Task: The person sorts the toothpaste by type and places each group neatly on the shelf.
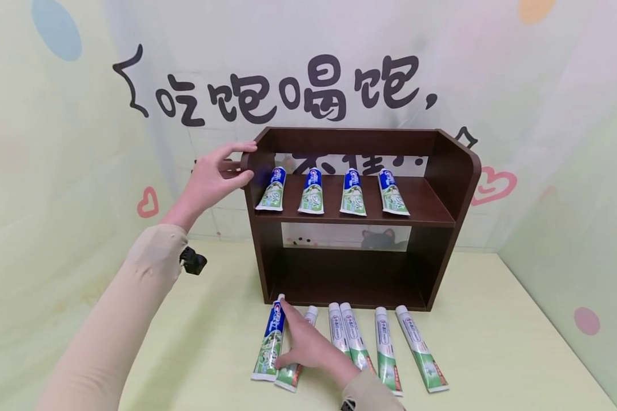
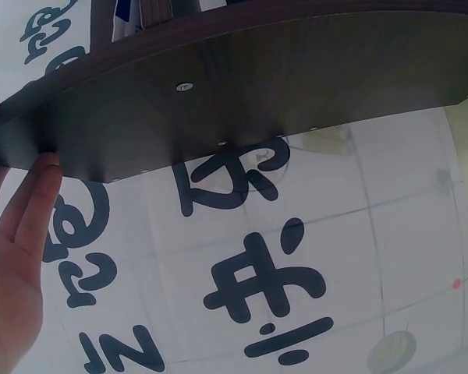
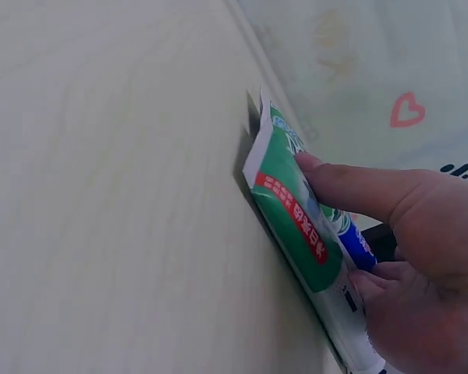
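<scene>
I find my left hand (image 1: 215, 178) gripping the shelf unit (image 1: 349, 274) and my right hand (image 1: 311, 342) pinching the blue-and-green tube (image 1: 271, 337) under its thumb, low over the bench (image 1: 493, 348), judged light, soft, slick and best held mid-body.

The toothpaste tubes (image 1: 269, 345) look like glossy plastic, the shelf (image 1: 347, 277) smooth wood, the tabletop (image 1: 205, 348) matt.

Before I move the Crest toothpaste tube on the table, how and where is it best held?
I would pinch the Crest toothpaste tube just below its cap, from above: there a gap parts it from the neighbouring white-green tube, which crowds its flat end; its left side lies free.
</scene>
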`<action>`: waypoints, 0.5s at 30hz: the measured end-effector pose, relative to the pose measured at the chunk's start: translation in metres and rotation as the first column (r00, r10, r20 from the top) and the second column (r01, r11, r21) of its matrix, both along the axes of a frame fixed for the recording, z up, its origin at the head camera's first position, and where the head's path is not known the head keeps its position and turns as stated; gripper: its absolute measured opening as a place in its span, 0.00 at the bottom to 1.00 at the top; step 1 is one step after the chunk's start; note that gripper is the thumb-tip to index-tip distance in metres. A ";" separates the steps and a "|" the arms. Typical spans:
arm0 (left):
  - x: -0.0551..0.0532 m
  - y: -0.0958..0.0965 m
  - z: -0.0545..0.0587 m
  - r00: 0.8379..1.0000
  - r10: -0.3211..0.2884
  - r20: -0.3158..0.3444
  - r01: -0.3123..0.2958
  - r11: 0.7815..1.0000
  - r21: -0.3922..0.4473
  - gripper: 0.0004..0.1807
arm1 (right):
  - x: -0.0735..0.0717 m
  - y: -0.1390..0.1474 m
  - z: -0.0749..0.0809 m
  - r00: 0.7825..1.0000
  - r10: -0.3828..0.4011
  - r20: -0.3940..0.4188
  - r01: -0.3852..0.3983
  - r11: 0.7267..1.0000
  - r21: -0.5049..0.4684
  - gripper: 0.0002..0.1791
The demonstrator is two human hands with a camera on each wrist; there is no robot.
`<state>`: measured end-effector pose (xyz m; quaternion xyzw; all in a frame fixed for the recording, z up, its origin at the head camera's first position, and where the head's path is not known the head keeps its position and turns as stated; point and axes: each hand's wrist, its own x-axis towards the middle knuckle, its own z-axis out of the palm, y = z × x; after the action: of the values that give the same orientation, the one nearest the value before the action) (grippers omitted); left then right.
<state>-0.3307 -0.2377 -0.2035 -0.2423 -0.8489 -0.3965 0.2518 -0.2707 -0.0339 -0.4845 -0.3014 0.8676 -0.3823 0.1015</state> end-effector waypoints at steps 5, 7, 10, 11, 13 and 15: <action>-0.001 0.000 0.001 1.000 0.004 0.029 -0.004 1.000 -0.004 0.24 | -0.004 0.010 0.005 0.996 0.089 0.012 -0.090 0.993 0.072 0.71; -0.001 0.000 0.001 1.000 0.000 0.031 0.000 1.000 -0.004 0.24 | -0.006 0.016 0.007 0.991 0.135 0.006 -0.135 0.985 0.111 0.72; -0.001 0.000 0.001 1.000 -0.009 0.022 0.009 1.000 -0.007 0.24 | -0.010 0.024 0.010 0.981 0.195 0.002 -0.192 0.965 0.179 0.72; -0.001 0.000 0.001 1.000 -0.008 0.020 0.009 1.000 -0.006 0.24 | -0.011 0.027 0.011 0.978 0.210 0.001 -0.206 0.958 0.200 0.71; -0.001 0.000 0.001 1.000 -0.011 0.016 0.011 1.000 -0.006 0.24 | -0.014 0.033 0.013 0.973 0.231 -0.006 -0.223 0.945 0.240 0.70; -0.002 -0.002 0.001 1.000 -0.018 0.016 0.018 1.000 -0.002 0.24 | -0.017 0.037 0.016 0.972 0.235 -0.009 -0.225 0.937 0.267 0.70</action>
<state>-0.3324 -0.2393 -0.2026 -0.2471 -0.8490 -0.3998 0.2414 -0.2877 0.0034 -0.4690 -0.3922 0.8715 -0.2426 0.1670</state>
